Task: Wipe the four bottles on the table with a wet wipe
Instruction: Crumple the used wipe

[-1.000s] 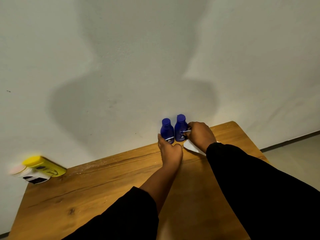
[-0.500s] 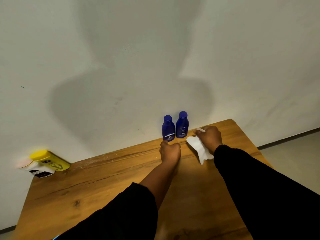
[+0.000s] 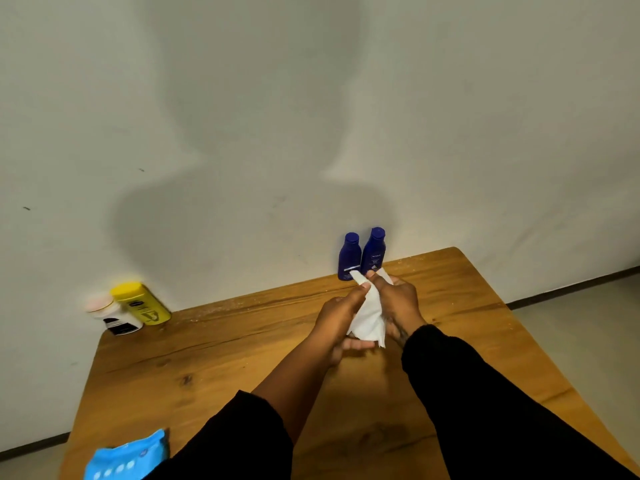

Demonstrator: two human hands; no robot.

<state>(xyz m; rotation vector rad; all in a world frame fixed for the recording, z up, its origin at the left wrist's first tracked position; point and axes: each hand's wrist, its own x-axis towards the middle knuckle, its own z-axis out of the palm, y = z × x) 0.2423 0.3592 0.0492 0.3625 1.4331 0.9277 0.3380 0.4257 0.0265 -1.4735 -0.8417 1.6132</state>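
While both the left hand (image 3: 337,315) and right hand (image 3: 398,303) pinch the wet wipe (image 3: 367,318) at centre frame, two blue bottles (image 3: 362,254) stand upright just beyond; yellow bottle (image 3: 142,303) and white bottle (image 3: 112,315) sit far left, nearer the left hand.

"nivea" on rt blue bottle (image 3: 374,251)

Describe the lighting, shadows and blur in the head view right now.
Head view: light from behind the person throws a large soft shadow on the wall; the blue bottles look sharp, while the yellow bottle at far left glows and smears; wide-angle bending splays the table edges; no harsh glare.
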